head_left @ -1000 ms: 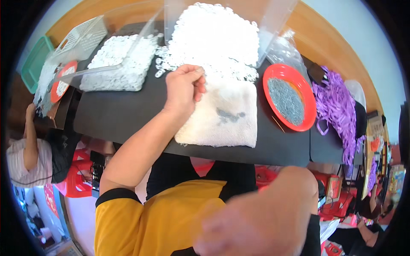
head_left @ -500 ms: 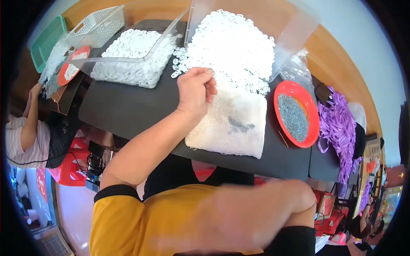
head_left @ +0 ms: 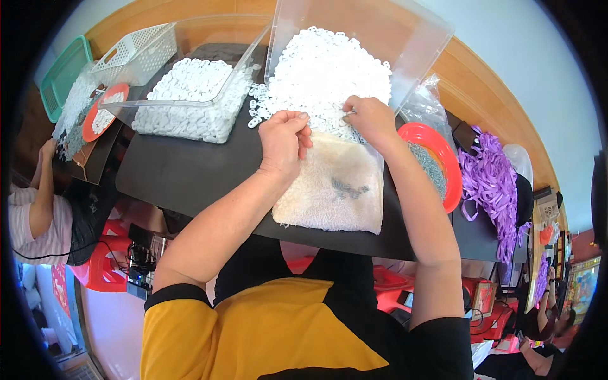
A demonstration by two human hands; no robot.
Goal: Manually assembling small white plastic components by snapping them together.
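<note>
Small white plastic pieces with holes (head_left: 329,73) are heaped in a clear plastic bin tipped toward me, spilling to its front edge. At the left of that edge is my left hand (head_left: 284,142), thumb and fingers pinched together over the cloth's upper left corner; anything in them is too small to make out. My right hand (head_left: 370,120) reaches the front of the heap with its fingertips pressed together among the white pieces. Whether it grips one is hidden. Beneath both hands lies a cream cloth (head_left: 316,202) with a dark grey smudge or pile on it.
Right of the cloth, partly behind my right forearm, sits a red plate (head_left: 451,171) of thin grey metal bits. Purple ribbons (head_left: 491,183) hang over the table's right end. Another clear bin (head_left: 183,123) of white pieces stands left. A co-worker's arm (head_left: 43,190) is at far left.
My right arm has swung up from near my body to the heap, its fingers now at the white pieces. The left hand stays pinched in nearly the same place.
</note>
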